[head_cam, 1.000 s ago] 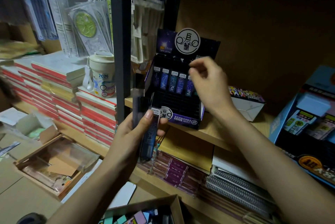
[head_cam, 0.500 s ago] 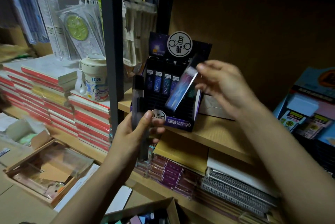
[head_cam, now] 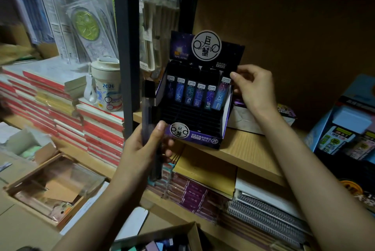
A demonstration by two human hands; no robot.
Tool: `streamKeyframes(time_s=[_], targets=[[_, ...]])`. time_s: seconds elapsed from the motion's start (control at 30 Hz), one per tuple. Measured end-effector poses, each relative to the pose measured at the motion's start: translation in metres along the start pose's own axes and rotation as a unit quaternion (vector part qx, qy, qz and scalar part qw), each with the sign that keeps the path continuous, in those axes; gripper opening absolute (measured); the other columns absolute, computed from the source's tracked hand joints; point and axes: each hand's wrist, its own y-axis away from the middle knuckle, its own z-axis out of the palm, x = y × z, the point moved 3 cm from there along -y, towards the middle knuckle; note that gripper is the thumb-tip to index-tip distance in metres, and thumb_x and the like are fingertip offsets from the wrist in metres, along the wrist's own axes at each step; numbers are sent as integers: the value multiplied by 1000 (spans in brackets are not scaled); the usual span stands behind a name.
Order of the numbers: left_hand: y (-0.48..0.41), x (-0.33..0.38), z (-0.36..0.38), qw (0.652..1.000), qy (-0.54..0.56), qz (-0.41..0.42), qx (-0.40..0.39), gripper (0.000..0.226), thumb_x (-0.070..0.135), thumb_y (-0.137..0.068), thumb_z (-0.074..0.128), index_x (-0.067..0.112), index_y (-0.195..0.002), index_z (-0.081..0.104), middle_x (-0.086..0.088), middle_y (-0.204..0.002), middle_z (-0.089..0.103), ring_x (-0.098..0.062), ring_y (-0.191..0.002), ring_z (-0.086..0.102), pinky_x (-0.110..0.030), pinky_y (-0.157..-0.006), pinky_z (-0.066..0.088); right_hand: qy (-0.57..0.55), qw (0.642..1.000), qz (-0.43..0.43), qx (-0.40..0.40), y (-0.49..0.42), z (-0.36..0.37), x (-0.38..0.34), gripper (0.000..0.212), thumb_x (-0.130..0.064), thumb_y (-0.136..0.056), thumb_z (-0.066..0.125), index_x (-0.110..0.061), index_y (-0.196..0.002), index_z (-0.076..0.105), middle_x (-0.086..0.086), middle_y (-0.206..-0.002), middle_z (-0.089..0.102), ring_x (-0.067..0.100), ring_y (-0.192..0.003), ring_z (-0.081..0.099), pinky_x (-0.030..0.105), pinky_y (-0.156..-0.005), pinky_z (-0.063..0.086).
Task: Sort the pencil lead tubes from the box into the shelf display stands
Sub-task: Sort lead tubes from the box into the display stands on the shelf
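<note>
A dark purple display stand (head_cam: 205, 138) sits on the wooden shelf (head_cam: 243, 149), with several blue and purple lead tubes (head_cam: 189, 94) upright in its back row. My right hand (head_cam: 253, 88) pinches the top of the rightmost lead tube (head_cam: 222, 93), which stands in the row's last slot. My left hand (head_cam: 146, 145) holds a bundle of dark lead tubes (head_cam: 151, 112) upright just left of the stand. An open cardboard box (head_cam: 162, 238) with more tubes lies at the bottom edge.
A black shelf post (head_cam: 125, 47) rises left of the stand. Stacked red notebooks (head_cam: 67, 116) and a white cup (head_cam: 106, 86) lie to the left, another display box (head_cam: 345, 135) to the right. Notebooks fill the shelf below. An open cardboard tray (head_cam: 50, 187) sits lower left.
My right hand carried a tilted tube from in front of the stand into the rightmost slot of the back row, where it now stands upright. The left hand stayed put.
</note>
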Motion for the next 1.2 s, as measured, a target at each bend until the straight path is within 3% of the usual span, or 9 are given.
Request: streamKeyframes(time_s=[0.17,0.3,0.43,0.6,0.73,0.9,0.97,1.07,1.2], targets=[[0,0,0,999,-33,2,3,33,49,-77,51,17,-84,53,8,-56,57,-3,-49,53,-12,-44,43,38,999,-27,5,0,-2,1,22,-17,-90,61,-13,-111,66,-1,-100,67,12,-92,64,23,-74,54],[1,0,2,999,-40,8,-1,35,49,-77,51,16,-86,53,8,-56,57,-1,-48,51,-11,-43,41,94,993,-72,-4,8,2,-2,23,-19,-88,63,-11,-109,67,-3,-96,67,8,-88,62,15,-78,50],[2,0,2,999,-46,12,0,36,50,-76,51,17,-86,54,9,-56,58,0,-47,51,-11,-42,40,57,996,-52,-34,7,1,-4,29,-13,-88,62,-16,-117,58,-1,-101,63,11,-92,62,25,-81,54],[1,-1,0,998,-53,17,3,35,52,-75,51,18,-84,54,9,-56,57,-1,-48,52,-11,-43,41,163,976,-140,-38,17,6,-5,25,-8,-89,59,-7,-115,58,8,-111,59,8,-100,50,0,-80,37],[0,-3,2,998,-62,15,-6,33,51,-79,52,19,-83,54,9,-56,57,-1,-48,52,-12,-42,40,216,966,-135,-52,17,4,0,33,-14,-92,57,-7,-125,58,13,-117,54,23,-113,48,22,-95,34],[1,-6,7,997,-74,13,-19,29,51,-79,52,21,-81,56,9,-61,59,0,-50,53,-12,-43,42,218,973,-52,-47,11,-27,11,42,-24,-98,47,-16,-138,44,14,-138,45,26,-132,38,33,-105,31],[3,-7,11,996,-81,14,-27,32,50,-79,52,18,-84,55,11,-61,62,2,-51,55,-12,-44,43,249,968,-3,-29,3,-48,23,40,-19,-99,43,-13,-138,44,15,-141,45,29,-133,37,34,-107,30],[4,-7,20,996,-75,6,-43,27,43,-81,52,17,-86,55,12,-64,66,2,-53,60,-10,-46,44,290,945,55,-138,-12,-62,38,40,-12,-99,40,-10,-139,43,12,-145,43,26,-133,38,29,-107,28],[3,-6,26,996,-80,0,-45,32,46,-79,54,15,-86,55,9,-61,62,0,-53,57,-14,-48,44,313,863,151,-366,-22,-62,42,47,-30,-98,45,-11,-141,39,9,-147,39,21,-133,37,28,-103,29]])
